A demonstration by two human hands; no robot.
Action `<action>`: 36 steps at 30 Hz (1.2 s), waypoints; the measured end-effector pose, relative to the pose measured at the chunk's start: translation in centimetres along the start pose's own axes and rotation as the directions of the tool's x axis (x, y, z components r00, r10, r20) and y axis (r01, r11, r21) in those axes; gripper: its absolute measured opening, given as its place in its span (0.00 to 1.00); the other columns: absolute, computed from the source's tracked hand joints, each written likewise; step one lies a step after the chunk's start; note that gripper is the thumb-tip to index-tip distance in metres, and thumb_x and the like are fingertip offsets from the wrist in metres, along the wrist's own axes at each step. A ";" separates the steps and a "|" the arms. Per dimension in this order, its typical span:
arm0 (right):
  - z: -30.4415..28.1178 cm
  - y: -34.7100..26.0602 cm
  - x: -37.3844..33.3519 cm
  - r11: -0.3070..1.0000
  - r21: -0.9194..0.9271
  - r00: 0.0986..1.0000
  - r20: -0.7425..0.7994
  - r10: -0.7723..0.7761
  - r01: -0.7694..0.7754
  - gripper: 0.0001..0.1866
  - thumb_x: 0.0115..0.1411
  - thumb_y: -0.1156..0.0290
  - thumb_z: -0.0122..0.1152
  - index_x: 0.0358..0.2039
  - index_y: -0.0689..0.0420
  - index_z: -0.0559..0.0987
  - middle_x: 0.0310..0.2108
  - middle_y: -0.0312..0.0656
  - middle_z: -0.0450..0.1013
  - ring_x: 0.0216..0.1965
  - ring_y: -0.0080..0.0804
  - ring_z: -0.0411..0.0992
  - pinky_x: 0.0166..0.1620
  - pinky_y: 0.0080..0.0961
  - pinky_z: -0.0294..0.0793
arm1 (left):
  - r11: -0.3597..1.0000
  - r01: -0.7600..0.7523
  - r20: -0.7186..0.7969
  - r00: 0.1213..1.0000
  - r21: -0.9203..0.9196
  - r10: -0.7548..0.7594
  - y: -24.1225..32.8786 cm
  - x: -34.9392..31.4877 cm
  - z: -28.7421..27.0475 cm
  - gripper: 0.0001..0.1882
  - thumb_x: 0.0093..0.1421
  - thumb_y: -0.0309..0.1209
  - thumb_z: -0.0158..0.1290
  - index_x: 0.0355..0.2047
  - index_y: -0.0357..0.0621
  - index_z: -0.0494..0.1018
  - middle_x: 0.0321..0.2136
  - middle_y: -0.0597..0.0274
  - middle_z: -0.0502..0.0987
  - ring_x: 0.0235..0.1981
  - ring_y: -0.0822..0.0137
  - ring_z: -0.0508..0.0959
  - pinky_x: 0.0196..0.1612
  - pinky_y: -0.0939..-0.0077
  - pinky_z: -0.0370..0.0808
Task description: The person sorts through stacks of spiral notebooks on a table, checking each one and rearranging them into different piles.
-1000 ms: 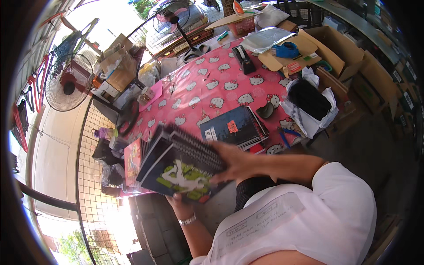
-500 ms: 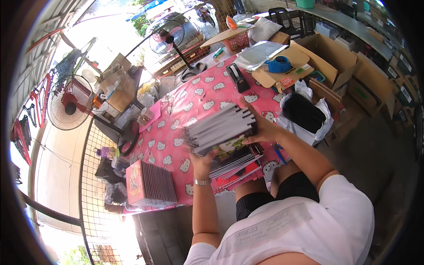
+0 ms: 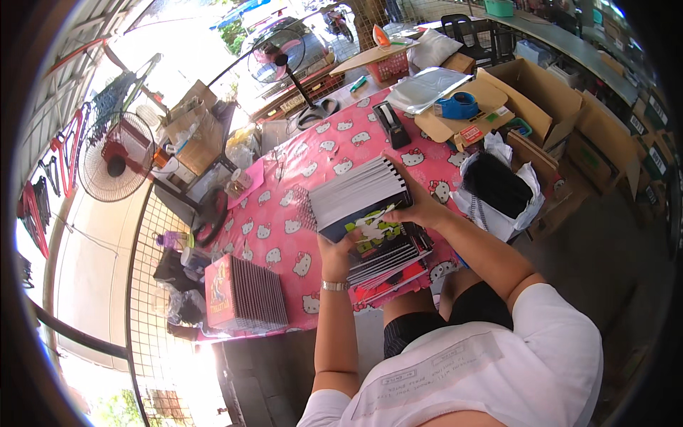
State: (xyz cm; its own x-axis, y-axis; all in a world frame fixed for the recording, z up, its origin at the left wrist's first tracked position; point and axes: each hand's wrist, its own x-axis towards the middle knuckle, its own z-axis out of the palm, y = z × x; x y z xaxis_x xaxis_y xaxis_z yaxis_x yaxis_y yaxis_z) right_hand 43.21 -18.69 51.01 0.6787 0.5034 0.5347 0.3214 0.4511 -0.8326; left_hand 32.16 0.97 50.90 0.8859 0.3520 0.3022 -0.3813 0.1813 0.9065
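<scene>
Both my hands are closed on a stack of notebooks (image 3: 359, 196) with white page edges, small black marks along one edge, and a dark cover with a green picture. My left hand (image 3: 337, 255) grips its near left corner, thumb on the cover. Opposite, my right hand (image 3: 421, 206) clasps the right side, its thumb also on the cover. The stack is tilted over a lower pile of notebooks (image 3: 391, 272) with dark and red covers, at the table's near edge. Whether the two touch is hard to tell. Further left, wire-bound notebooks with a red cover (image 3: 220, 293) stand piled.
A pink patterned cloth (image 3: 288, 192) covers the table. Beyond my hands stands a black tape dispenser (image 3: 388, 124). Blue tape (image 3: 457, 105) and open cardboard boxes (image 3: 530, 96) lie at the far right. A wrapped black bundle (image 3: 498, 183) sits right; a fan (image 3: 116, 156) stands left.
The held stack, blurred before, now looks steadier and is turned so more of its dark cover shows. Both hands keep their hold. The whole view has shifted slightly.
</scene>
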 end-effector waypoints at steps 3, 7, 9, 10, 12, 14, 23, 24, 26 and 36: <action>-0.1 -0.3 0.1 0.998 -0.031 0.998 -0.021 0.057 -0.058 0.64 0.44 0.64 0.80 0.74 0.59 0.46 0.68 0.49 0.57 0.70 0.38 0.54 0.70 0.36 0.52 | 0.997 0.054 0.035 0.998 0.047 -0.056 0.0 0.5 -0.6 0.31 0.48 0.19 0.67 0.53 0.33 0.69 0.45 0.56 0.80 0.44 0.65 0.80 0.49 0.67 0.78; -2.5 1.1 -0.2 0.926 -0.338 0.941 0.225 0.252 -0.167 0.66 0.42 0.62 0.83 0.73 0.59 0.46 0.66 0.50 0.60 0.67 0.36 0.59 0.68 0.37 0.58 | 0.965 0.115 0.333 0.923 0.235 -0.191 -2.1 2.2 -4.9 0.40 0.46 0.17 0.70 0.58 0.35 0.63 0.50 0.56 0.76 0.50 0.64 0.77 0.54 0.67 0.77; -4.0 2.7 -1.9 0.815 -0.521 0.898 0.186 0.398 -0.253 0.64 0.39 0.59 0.85 0.71 0.61 0.53 0.62 0.49 0.66 0.64 0.34 0.65 0.65 0.38 0.66 | 0.965 0.001 0.361 0.927 0.261 -0.099 -5.0 2.4 -6.5 0.46 0.44 0.19 0.72 0.61 0.37 0.59 0.56 0.55 0.70 0.55 0.62 0.74 0.57 0.66 0.74; -4.1 2.0 -1.4 0.801 -0.552 0.889 0.212 0.405 -0.233 0.61 0.38 0.58 0.85 0.68 0.61 0.58 0.60 0.49 0.70 0.61 0.35 0.69 0.62 0.37 0.70 | 0.952 -0.070 0.368 0.929 0.297 -0.046 -5.2 2.5 -6.5 0.48 0.44 0.19 0.73 0.62 0.37 0.58 0.59 0.55 0.67 0.57 0.62 0.72 0.59 0.66 0.73; -3.7 0.2 -0.1 0.789 -0.581 0.869 0.266 0.418 -0.201 0.59 0.38 0.56 0.86 0.66 0.62 0.62 0.57 0.48 0.74 0.58 0.36 0.72 0.59 0.36 0.73 | 0.871 -0.190 0.362 0.932 0.452 0.015 -4.1 3.2 -6.2 0.49 0.43 0.19 0.74 0.63 0.37 0.58 0.59 0.57 0.68 0.57 0.64 0.71 0.59 0.67 0.72; -2.8 -0.9 2.2 0.756 -0.653 0.939 0.289 0.188 0.049 0.55 0.38 0.54 0.85 0.63 0.62 0.66 0.50 0.49 0.79 0.51 0.38 0.78 0.56 0.34 0.75 | 0.954 -0.071 0.287 0.958 0.291 -0.016 -2.5 2.6 -7.3 0.47 0.44 0.19 0.73 0.63 0.37 0.59 0.57 0.58 0.70 0.56 0.65 0.72 0.59 0.68 0.72; 21.8 0.8 12.5 0.812 -0.260 0.763 0.281 0.582 -0.523 0.49 0.45 0.37 0.74 0.57 0.64 0.75 0.43 0.46 0.81 0.42 0.35 0.81 0.48 0.29 0.76 | 0.890 0.376 -0.378 0.887 0.258 -0.265 18.9 1.9 -22.5 0.28 0.63 0.53 0.59 0.46 0.38 0.80 0.39 0.60 0.83 0.35 0.70 0.83 0.38 0.76 0.79; 24.5 2.4 13.0 0.789 -0.186 0.731 0.301 0.613 -0.585 0.46 0.45 0.38 0.73 0.55 0.63 0.77 0.43 0.46 0.81 0.41 0.35 0.81 0.47 0.28 0.77 | 0.912 0.341 -0.357 0.901 0.226 -0.249 20.9 1.9 -23.0 0.28 0.63 0.54 0.59 0.47 0.40 0.79 0.39 0.60 0.84 0.33 0.68 0.84 0.35 0.75 0.81; 31.3 2.2 12.5 0.723 -0.056 0.641 0.421 0.642 -0.688 0.45 0.46 0.38 0.73 0.53 0.63 0.78 0.44 0.46 0.80 0.40 0.36 0.81 0.46 0.28 0.77 | 0.865 0.469 -0.505 0.798 0.180 -0.328 23.9 -0.7 -30.2 0.26 0.63 0.53 0.59 0.46 0.41 0.79 0.37 0.60 0.84 0.31 0.70 0.84 0.32 0.77 0.82; 44.9 8.0 13.3 0.609 -0.136 0.562 0.271 0.782 -0.782 0.57 0.43 0.39 0.74 0.59 0.76 0.68 0.56 0.60 0.72 0.55 0.47 0.75 0.56 0.36 0.74 | 0.688 0.681 -0.685 0.627 0.250 -0.372 26.5 -2.2 -42.1 0.30 0.57 0.60 0.60 0.43 0.46 0.80 0.31 0.61 0.82 0.26 0.66 0.81 0.30 0.64 0.80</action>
State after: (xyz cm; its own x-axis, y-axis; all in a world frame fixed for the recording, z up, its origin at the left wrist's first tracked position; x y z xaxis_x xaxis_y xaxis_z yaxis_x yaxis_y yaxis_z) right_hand 25.19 24.68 58.00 0.4538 0.8348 -0.3116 -0.2452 -0.2192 -0.9444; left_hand 8.98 43.67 61.88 0.5158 0.7821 -0.3496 0.4071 0.1353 0.9033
